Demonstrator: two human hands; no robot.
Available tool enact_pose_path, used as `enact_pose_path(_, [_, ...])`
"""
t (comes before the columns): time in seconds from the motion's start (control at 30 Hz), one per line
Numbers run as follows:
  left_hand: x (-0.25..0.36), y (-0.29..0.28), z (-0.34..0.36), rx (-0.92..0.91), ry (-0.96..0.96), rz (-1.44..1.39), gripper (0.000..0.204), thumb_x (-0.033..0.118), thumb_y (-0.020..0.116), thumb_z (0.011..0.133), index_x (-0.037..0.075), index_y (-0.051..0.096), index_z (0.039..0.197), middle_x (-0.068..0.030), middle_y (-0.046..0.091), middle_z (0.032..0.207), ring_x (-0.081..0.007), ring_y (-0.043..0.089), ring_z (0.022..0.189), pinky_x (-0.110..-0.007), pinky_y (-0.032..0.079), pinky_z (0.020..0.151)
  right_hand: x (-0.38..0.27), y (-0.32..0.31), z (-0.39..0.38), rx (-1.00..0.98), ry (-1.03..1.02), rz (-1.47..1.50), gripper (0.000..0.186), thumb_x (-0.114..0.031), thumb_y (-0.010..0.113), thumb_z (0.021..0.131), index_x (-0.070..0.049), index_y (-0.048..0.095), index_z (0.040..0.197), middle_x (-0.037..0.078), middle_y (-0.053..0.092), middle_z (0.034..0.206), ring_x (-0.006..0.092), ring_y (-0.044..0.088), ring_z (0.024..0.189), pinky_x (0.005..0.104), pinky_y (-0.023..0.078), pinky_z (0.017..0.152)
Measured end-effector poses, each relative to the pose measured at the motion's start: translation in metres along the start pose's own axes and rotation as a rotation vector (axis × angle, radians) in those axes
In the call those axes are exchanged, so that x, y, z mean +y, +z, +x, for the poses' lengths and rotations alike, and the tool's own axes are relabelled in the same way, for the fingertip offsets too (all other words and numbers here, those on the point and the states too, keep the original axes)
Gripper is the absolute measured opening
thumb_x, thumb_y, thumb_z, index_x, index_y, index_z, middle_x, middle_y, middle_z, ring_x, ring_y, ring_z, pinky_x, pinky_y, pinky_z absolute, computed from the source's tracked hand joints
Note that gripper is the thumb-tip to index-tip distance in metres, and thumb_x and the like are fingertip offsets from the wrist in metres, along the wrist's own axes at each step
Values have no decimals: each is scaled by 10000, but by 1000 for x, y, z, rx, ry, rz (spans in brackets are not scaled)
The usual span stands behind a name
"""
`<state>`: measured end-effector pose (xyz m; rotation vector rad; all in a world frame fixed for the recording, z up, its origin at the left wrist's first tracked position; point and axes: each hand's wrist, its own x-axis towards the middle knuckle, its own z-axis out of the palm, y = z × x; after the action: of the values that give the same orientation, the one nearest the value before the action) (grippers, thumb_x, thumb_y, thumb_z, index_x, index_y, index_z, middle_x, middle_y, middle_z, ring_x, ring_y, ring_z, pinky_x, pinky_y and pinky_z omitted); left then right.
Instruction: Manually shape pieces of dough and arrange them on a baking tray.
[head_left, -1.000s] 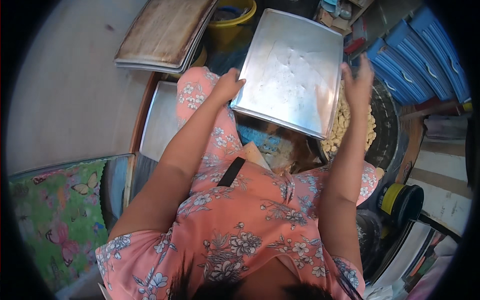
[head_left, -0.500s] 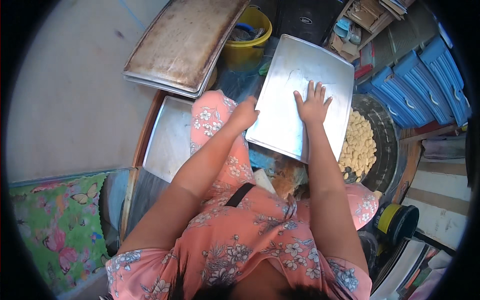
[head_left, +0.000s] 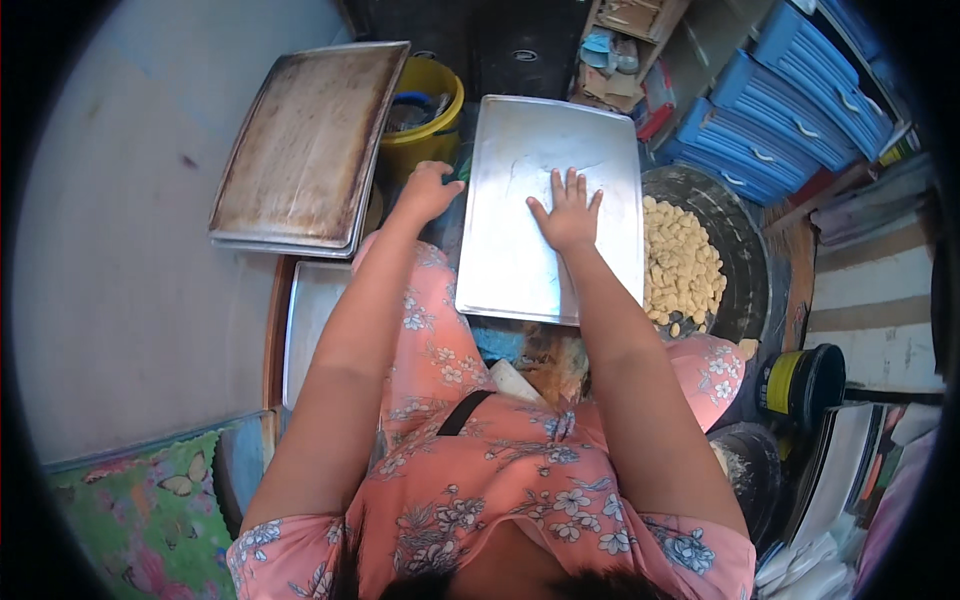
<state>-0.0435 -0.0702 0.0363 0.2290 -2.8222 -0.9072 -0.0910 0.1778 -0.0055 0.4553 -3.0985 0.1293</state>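
Nearest us, our right hand [head_left: 568, 212] lies flat on the tray [head_left: 520, 260], fingers spread wide, gripping nothing. Our left hand [head_left: 428, 190] curls round the tray's left edge, holding it. The tray sits tilted in front of our knees. Right of the tray is a dark pan [head_left: 735, 255] of pale dough pieces [head_left: 680, 265]; left of it, stained trays [head_left: 305, 145]; beyond its left corner, a yellow bucket [head_left: 425, 115].
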Motion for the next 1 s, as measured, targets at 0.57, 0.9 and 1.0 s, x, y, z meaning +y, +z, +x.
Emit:
enact_pose_path(0.57, [-11, -82, 49, -212, -376, -377, 582, 343, 621, 854, -13, 479, 1292, -162, 546, 1242, -246, 491, 1156, -340, 331, 998, 5, 16, 0, 140, -35, 101, 759, -620, 336, 888, -130, 248, 1461, 154, 183, 1520, 291, 129, 1417, 575, 1, 1104])
enact_pose_path(0.9, [45, 21, 75, -247, -20, 120, 662, 416, 582, 856, 21, 405, 1357, -284, 320, 1417, -399, 323, 1322, -407, 281, 1079, 10, 28, 5, 148, -48, 203, 774, -631, 354, 879, -135, 239, 1462, 170, 152, 1523, 312, 116, 1416, 577, 7, 1103])
enact_pose_path(1.0, [84, 50, 52, -198, 232, 439, 625, 444, 548, 869, 60, 433, 1349, -252, 235, 1467, -406, 200, 1374, -523, 201, 1092, 34, 16, 5, 67, -140, 548, 782, -581, 481, 858, -136, 248, 1457, 198, 141, 1517, 333, 119, 1410, 560, 31, 1108])
